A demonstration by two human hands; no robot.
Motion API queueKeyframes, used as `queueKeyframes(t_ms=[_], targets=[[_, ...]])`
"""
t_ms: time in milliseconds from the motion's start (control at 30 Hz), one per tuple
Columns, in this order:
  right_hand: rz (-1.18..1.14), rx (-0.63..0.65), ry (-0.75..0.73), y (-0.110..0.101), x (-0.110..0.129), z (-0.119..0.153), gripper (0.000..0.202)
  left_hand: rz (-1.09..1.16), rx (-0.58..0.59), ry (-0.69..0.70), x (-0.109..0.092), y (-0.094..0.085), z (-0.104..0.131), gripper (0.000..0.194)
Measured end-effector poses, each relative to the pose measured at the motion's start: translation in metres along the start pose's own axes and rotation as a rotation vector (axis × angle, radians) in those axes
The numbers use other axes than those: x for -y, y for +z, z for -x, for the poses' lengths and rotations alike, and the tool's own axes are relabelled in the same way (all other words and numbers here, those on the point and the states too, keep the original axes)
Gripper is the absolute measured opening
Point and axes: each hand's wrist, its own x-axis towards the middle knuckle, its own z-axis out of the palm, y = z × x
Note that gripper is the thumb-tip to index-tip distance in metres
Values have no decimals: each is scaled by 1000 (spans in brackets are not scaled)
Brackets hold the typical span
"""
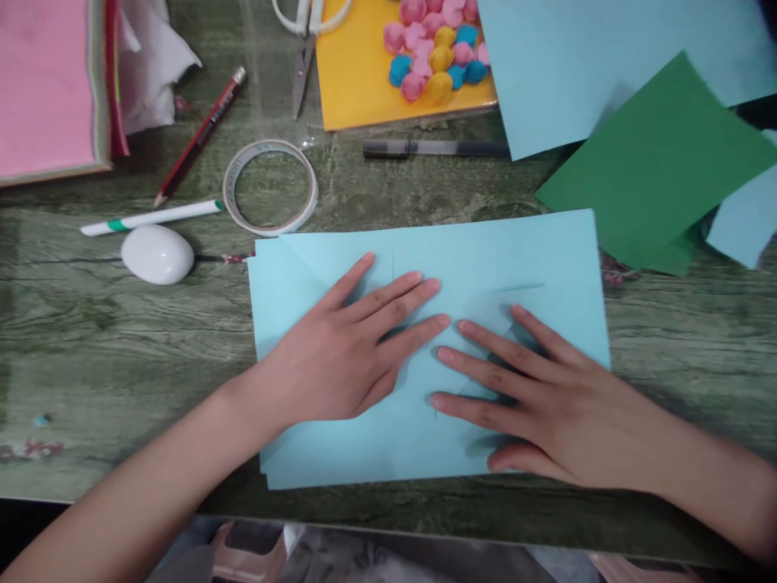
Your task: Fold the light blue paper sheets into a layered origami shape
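A light blue sheet of paper (340, 453), which looks folded with its layers slightly offset at the left edge, lies on the table in front of me. My left hand (346, 348) rests flat on its left half, fingers stretched toward the middle. On the right half lies my right hand (540, 397), its fingers spread and pointing left. The fingertips of both hands come close together near the centre of the paper. Faint crease lines and a short slit-like mark show on the surface. Parts of the paper are hidden under both hands.
Behind the paper are a tape roll (270, 188), a white egg-shaped object (158, 254), a white pen (151, 218), a red pencil (200, 136), scissors (303, 65), a black pen (434, 149) and a yellow sheet (352, 73) under small coloured pieces. Green paper (655, 162) lies right.
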Motion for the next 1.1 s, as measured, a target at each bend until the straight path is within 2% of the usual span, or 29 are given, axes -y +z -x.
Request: queueKeyframes(t_ms=[267, 600, 1100], targets=[[30, 24, -13, 0, -1, 0, 66, 5, 9, 5, 0, -1, 0, 53], [-15, -13, 1, 0, 0, 1, 57, 8, -2, 4, 0, -1, 0, 51], [-28, -15, 1, 0, 0, 1, 56, 6, -12, -2, 0, 0, 0, 52]])
